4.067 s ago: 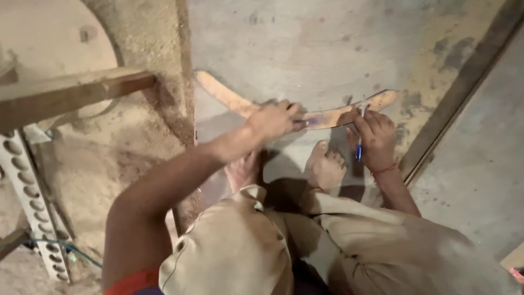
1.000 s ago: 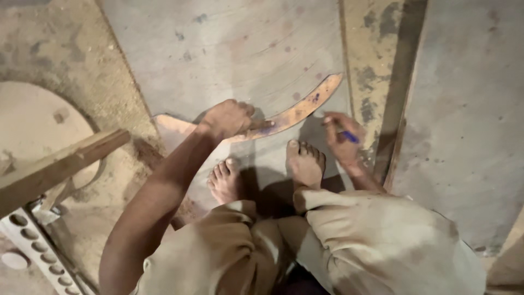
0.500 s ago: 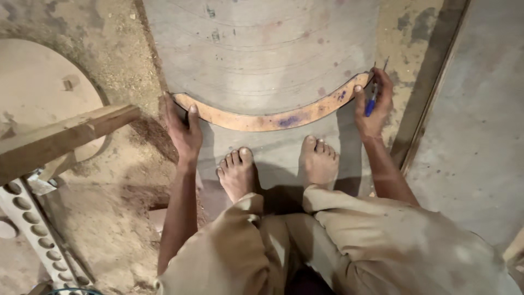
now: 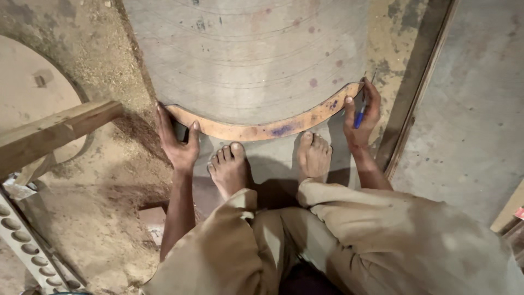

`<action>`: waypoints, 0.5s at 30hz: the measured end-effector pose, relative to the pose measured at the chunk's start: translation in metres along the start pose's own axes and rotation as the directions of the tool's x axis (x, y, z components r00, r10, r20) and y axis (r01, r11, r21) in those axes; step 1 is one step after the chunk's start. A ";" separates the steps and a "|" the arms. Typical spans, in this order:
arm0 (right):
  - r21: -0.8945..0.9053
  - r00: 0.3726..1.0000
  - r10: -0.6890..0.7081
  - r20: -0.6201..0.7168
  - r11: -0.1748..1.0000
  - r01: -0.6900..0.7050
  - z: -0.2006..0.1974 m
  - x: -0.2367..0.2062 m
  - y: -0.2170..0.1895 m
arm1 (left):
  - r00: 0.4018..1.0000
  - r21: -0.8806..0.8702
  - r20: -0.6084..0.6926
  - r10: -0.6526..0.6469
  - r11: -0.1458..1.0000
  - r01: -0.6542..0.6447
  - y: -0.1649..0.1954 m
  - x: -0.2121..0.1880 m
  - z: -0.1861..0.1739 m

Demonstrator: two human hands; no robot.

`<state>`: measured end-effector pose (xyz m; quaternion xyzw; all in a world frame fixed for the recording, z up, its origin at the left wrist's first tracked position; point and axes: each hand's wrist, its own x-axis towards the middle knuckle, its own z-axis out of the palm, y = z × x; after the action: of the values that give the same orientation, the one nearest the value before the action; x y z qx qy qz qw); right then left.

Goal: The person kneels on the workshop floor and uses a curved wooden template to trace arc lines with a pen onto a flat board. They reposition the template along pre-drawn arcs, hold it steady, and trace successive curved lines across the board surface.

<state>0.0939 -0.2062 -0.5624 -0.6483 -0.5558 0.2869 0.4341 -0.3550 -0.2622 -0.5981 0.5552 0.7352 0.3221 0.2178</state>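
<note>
On a sawdust-strewn floor (image 4: pixel 93 229), the left hand (image 4: pixel 177 143) pins a curved wooden template (image 4: pixel 262 130) against the grey board (image 4: pixel 251 60), right hand (image 4: pixel 361 117) gripping a blue pen (image 4: pixel 359 116), curve seemingly untraced.

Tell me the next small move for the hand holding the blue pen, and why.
Probably lower the pen tip to the curved wooden template and trace along its edge. The left hand pins one end on the grey board, the right hand steadies the other, and both feet stand just below it.
</note>
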 end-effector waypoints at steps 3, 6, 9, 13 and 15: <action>-0.032 1.000 -0.007 -0.005 0.999 0.007 0.002 0.001 -0.001 | 1.000 -0.037 -0.012 -0.004 0.999 0.004 -0.011 -0.002 0.005; -0.048 1.000 0.011 -0.019 0.999 -0.011 0.002 0.003 -0.005 | 0.995 -0.027 -0.043 0.087 0.996 -0.088 -0.018 0.000 0.007; -0.042 1.000 0.014 -0.020 0.999 -0.015 0.001 0.001 -0.010 | 0.990 -0.084 -0.066 0.128 0.988 -0.133 -0.017 -0.001 0.005; -0.044 1.000 0.016 -0.023 0.999 -0.017 0.001 -0.002 -0.011 | 0.994 -0.007 -0.055 0.095 0.995 -0.096 -0.009 -0.005 0.001; -0.057 1.000 0.025 -0.017 0.998 -0.026 0.000 -0.002 -0.008 | 0.991 0.017 -0.070 0.111 0.994 -0.110 -0.005 -0.005 0.000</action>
<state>0.0892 -0.2083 -0.5554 -0.6698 -0.5521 0.2710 0.4162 -0.3563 -0.2681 -0.6018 0.5847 0.7126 0.3486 0.1699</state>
